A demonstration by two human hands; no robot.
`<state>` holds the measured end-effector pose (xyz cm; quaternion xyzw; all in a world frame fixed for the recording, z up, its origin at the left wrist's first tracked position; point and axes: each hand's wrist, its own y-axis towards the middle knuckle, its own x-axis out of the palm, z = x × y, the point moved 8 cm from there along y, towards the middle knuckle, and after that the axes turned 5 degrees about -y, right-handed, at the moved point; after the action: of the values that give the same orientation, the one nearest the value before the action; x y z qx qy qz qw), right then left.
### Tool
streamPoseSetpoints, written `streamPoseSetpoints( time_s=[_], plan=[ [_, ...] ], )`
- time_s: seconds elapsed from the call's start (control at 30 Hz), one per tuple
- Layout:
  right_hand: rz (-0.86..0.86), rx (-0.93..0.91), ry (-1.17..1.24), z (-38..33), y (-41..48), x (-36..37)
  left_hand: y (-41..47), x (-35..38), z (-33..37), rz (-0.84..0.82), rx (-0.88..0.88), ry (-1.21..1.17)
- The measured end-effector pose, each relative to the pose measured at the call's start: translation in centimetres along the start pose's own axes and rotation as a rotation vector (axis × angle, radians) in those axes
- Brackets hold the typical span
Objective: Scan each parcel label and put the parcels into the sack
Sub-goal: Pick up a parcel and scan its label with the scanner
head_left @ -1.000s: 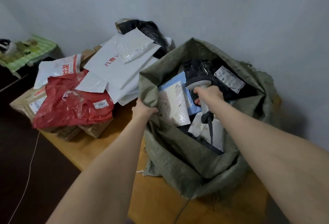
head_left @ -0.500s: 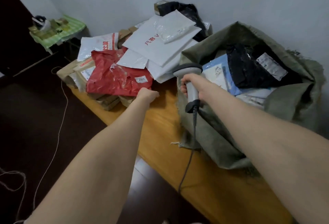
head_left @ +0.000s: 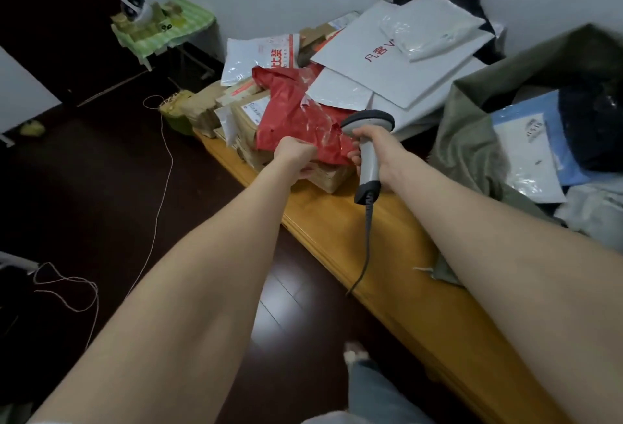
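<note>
Left hand (head_left: pixel 296 157) has been moved onto red parcel (head_left: pixel 290 113); its near edge is pinched. Scanner (head_left: pixel 368 167) is gripped by right hand (head_left: pixel 379 145), just beside.

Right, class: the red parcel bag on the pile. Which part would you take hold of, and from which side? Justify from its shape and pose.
Pinch its near edge, coming from the table's front, where the left hand is. The red parcel bag is soft and crumpled; its far end lies under the white mailer, while the near edge hangs free over a cardboard box.
</note>
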<state>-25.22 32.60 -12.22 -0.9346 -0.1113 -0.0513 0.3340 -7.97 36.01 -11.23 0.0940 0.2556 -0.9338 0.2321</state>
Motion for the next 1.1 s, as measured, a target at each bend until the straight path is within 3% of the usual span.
streamPoseSetpoints(
  time_s=[0.33,0.43,0.57,0.9,1.1],
  plan=[
    [0.105,-0.042,0.075,-6.6,9.4,4.1,10.3,-2.6,9.7,0.000,0.203,0.091],
    [0.128,-0.033,0.084,-8.4,11.5,4.6,13.2,-2.9,12.2,-0.036,0.226,0.185],
    [0.166,-0.002,0.151,-11.0,13.5,4.7,16.5,-2.7,15.1,-0.078,0.206,0.132],
    [0.357,-0.067,0.286,-18.3,15.2,-1.2,22.8,7.8,21.1,-0.344,0.213,0.177],
    [0.602,-0.123,0.317,-21.6,16.1,-6.5,26.9,15.7,23.4,-0.546,0.186,0.205]
  ],
)
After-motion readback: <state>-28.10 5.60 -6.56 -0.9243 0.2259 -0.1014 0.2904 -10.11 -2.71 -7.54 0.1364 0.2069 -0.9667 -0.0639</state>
